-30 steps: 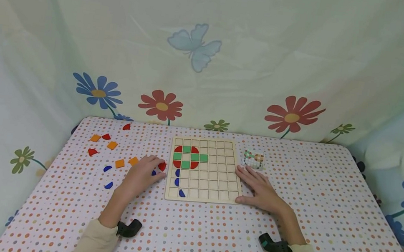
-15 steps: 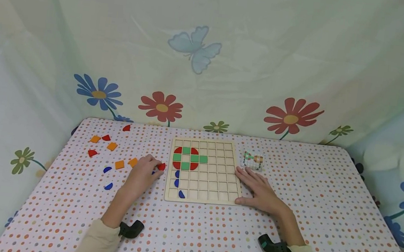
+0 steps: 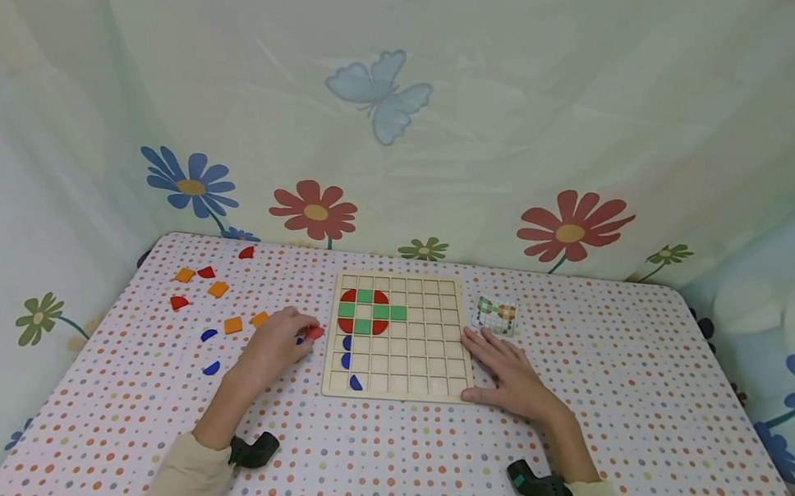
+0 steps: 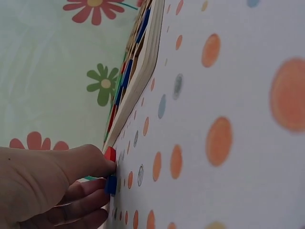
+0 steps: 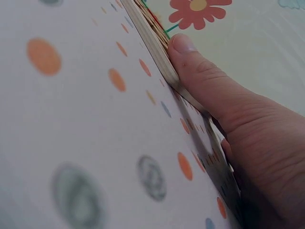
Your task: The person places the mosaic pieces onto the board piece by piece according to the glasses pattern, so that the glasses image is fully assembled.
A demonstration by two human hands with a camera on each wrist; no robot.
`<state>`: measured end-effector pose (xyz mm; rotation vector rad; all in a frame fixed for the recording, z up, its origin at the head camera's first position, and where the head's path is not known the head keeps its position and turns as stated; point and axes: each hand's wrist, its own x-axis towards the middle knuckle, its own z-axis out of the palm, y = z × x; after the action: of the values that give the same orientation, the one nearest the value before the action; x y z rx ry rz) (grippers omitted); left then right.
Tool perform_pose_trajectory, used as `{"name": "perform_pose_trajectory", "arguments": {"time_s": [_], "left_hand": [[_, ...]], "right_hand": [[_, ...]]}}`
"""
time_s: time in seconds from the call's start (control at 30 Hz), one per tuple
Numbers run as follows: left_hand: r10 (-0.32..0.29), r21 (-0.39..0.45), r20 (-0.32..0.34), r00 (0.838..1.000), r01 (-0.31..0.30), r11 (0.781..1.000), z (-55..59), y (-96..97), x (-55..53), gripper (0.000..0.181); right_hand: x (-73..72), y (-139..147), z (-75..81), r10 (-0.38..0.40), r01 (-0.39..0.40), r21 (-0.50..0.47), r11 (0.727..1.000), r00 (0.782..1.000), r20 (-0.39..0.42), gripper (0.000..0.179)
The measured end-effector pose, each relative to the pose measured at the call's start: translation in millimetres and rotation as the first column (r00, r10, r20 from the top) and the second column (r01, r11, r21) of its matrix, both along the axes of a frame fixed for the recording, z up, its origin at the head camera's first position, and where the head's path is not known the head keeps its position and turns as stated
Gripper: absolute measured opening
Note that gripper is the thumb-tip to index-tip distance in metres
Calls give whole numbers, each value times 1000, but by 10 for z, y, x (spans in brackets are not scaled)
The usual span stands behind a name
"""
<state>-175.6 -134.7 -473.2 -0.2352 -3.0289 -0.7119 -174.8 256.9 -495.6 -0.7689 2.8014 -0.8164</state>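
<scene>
My left hand (image 3: 274, 344) pinches a red quarter-circle tile (image 3: 315, 332) between thumb and fingers, just left of the wooden grid board (image 3: 421, 358). The tile looks slightly tilted. Close by the same fingers lies a blue half-circle tile (image 4: 111, 185), partly covered in the head view. My right hand (image 3: 511, 378) rests along the board's right edge with fingers extended, its thumb (image 5: 190, 59) on the rim. Red quarter-circles and green square tiles (image 3: 380, 311) form a pattern in the board's upper left, and blue half-circles (image 3: 345, 360) sit in cells below.
Left on the dotted tablecloth lie orange square tiles (image 3: 233, 325), red quarter-circles (image 3: 178, 303) and blue half-circles (image 3: 211, 368). A small pattern card (image 3: 496, 315) lies right of the board, beyond my right hand. A flowered curtain (image 3: 487, 127) hangs behind the table.
My left thumb and fingers have closed on the red quarter-circle tile, which has tipped and shifted slightly. My right hand has stayed at the board's edge.
</scene>
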Motion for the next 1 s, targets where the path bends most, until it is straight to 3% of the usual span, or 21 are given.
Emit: {"name": "perform_pose_trajectory", "arguments": {"time_s": [0.17, 0.6, 0.83, 1.0], "left_hand": [[-21, -42, -17, 1000, 21, 999, -1, -3, 7, 29], [-55, -61, 24, 998, 56, 997, 71, -21, 32, 28], [-109, -85, -42, 993, 105, 991, 107, -35, 38, 24], [-182, -31, -81, 980, 180, 983, 222, 155, 19, 24]], "right_hand": [[-2, -6, 7, 1, -1, -4, 1000, 1000, 0, 90], [6, -11, 17, -10, 10, 4, 1000, 1000, 13, 91], [7, -24, 5, -12, 12, 9, 1000, 1000, 17, 91], [5, -29, 2, -14, 14, 4, 1000, 1000, 12, 91]]}}
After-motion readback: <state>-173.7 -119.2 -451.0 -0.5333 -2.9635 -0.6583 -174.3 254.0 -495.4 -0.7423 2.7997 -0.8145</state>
